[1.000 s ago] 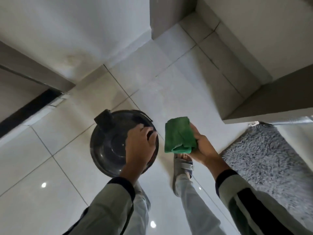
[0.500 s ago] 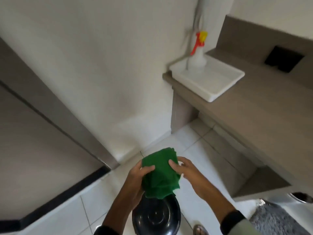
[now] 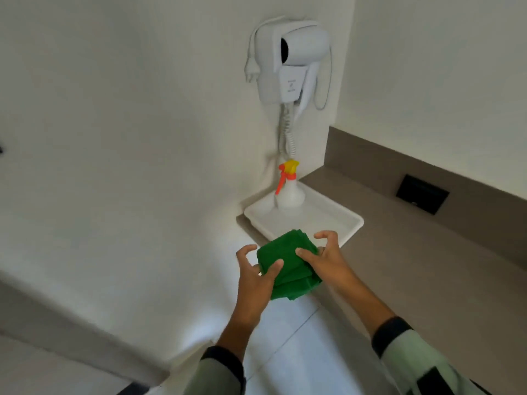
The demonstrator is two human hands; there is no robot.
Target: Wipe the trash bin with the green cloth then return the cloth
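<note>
cloth (image 3: 288, 260): lower left part hidden behind left hand (image 3: 256, 280); right edge under right hand (image 3: 328, 260).
tray (image 3: 350, 223): near edge covered by cloth & right hand.
sleeves: both cut off at bottom edge; right one blurred.
dark plate on backsplash (image 3: 422, 193): blurred, can't tell what it is.
dryer label (image 3: 291, 86): print too small to read.
counter (image 3: 427, 280): runs off right edge.

Tray mostly bare, one bottle at the back

The white tray (image 3: 339, 220) lies open in front; the spray bottle (image 3: 289, 195) stands in its far corner.
</note>
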